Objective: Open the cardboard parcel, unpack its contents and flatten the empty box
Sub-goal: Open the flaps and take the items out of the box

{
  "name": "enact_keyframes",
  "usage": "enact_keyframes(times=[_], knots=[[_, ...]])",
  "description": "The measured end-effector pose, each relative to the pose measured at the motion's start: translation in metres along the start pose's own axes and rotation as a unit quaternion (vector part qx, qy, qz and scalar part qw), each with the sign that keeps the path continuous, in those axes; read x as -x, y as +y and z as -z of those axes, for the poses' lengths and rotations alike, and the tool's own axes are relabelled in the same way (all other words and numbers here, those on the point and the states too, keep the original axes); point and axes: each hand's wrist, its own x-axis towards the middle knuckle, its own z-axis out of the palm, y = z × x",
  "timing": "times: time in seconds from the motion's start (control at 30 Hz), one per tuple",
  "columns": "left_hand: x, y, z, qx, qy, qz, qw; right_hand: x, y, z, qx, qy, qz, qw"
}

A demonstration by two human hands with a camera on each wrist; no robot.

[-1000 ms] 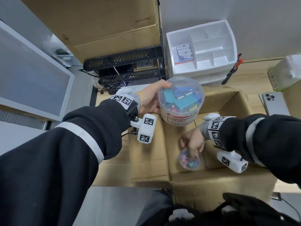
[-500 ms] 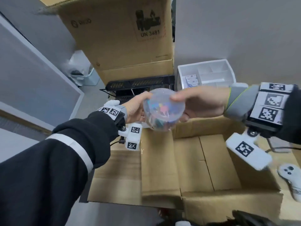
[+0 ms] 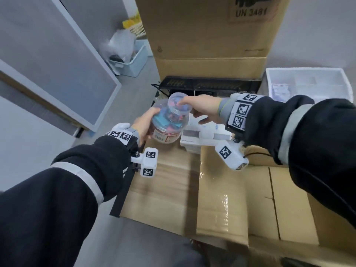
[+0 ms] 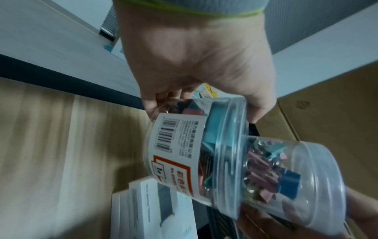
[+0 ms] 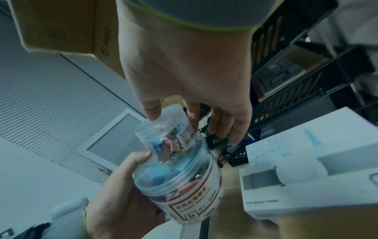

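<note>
Right, biggest thing first: the cardboard parcel (image 3: 221, 201) sits open at the near edge of the worktop (image 3: 143, 99), flaps splayed out L and R, and as far as the head view shows its bottom looks bare, tho the near wall hides part of it. So unpacking is prob. nearly done; flattening not yet begun.

Beyond the parcel's far edge lie white boxes (image 3: 204, 135), stacked, w/ a white compartment tray (image 3: 306, 81) at the far right corner.

The large tub (image 3: 167, 125) of coloured binder clips is held up off the worktop, just past the parcel's far-left corner. The left hand (image 3: 143, 125) is curled round its side, thumb up by the lid rim. The small tub (image 3: 180, 106) rests on that lid, tilted a bit, w/ the right hand (image 3: 204, 108) pinching its top between thumb and forefinger; the other fingers hang loose.

Risks, as I judge them:
- Small tub is narrower than the lid under it, smooth plastic on smooth plastic. If the right hand lets go while the stack is tilted, it could slide off and drop to the floor at the left.
- Lid pops on impact = clips everywhere.
- Setting the stack down on the white boxes: uneven top, could topple.
- Motion blur in wrist views, so how firm the pinch is I can't say.
</note>
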Motion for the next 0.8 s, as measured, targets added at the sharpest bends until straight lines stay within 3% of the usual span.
enact_keyframes(times=[0.2, 0.43, 0.8], knots=[[-0.027, -0.015, 0.024, 0.028, 0.007, 0.013, 0.999, -0.036, -0.01, -0.038, -0.075, -0.09, -0.024, 0.993], [-0.078, -0.044, 0.014, 0.065, 0.001, 0.048, 0.997, -0.081, 0.009, -0.05, -0.105, -0.029, -0.045, 0.993], [-0.103, -0.049, -0.018, 0.09, -0.05, 0.113, 0.988, -0.126, 0.017, -0.054, 0.078, 0.036, -0.056, 0.995]])
